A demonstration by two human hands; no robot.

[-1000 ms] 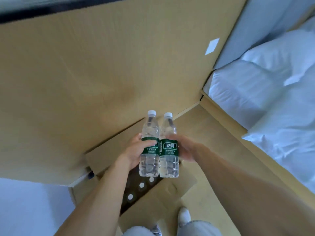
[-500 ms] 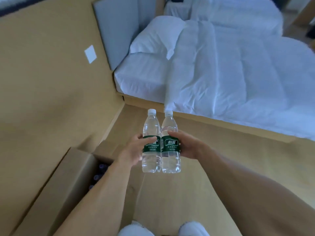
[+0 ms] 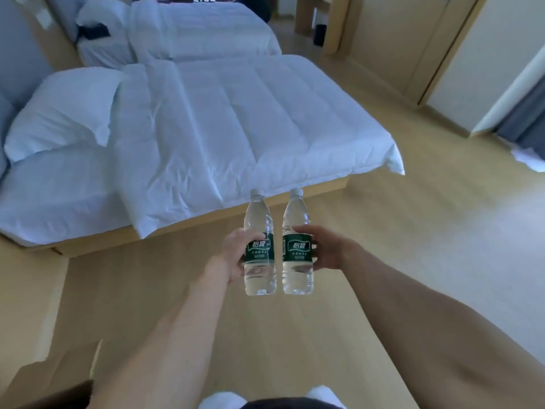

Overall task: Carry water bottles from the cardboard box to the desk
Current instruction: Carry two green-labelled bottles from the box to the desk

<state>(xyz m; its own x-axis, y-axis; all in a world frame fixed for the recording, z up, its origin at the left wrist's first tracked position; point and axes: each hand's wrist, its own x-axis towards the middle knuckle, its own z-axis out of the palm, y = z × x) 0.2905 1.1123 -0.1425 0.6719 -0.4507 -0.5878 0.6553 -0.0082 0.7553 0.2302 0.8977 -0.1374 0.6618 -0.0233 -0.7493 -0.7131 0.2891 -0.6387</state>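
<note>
I hold two clear water bottles with white caps and green labels, both upright in front of me above the wooden floor. My left hand (image 3: pixel 233 255) grips the left bottle (image 3: pixel 259 276) around its label. My right hand (image 3: pixel 327 249) grips the right bottle (image 3: pixel 296 276) the same way. A narrow gap separates the two bottles. Only a corner of the cardboard box (image 3: pixel 44 382) shows at the bottom left, its inside hidden. No desk can be made out with certainty.
A white-covered bed (image 3: pixel 206 137) with a pillow (image 3: pixel 65 110) stands straight ahead on a low wooden frame, a second bed (image 3: pixel 191 28) behind it. Open wooden floor (image 3: pixel 413 231) stretches to the right toward a door frame (image 3: pixel 436 54) and wooden furniture (image 3: pixel 306 16) far back.
My view has swung right, from the wall and box toward the beds and open floor. The box has slid to the bottom left corner. The bottles have drifted slightly apart, still in my hands.
</note>
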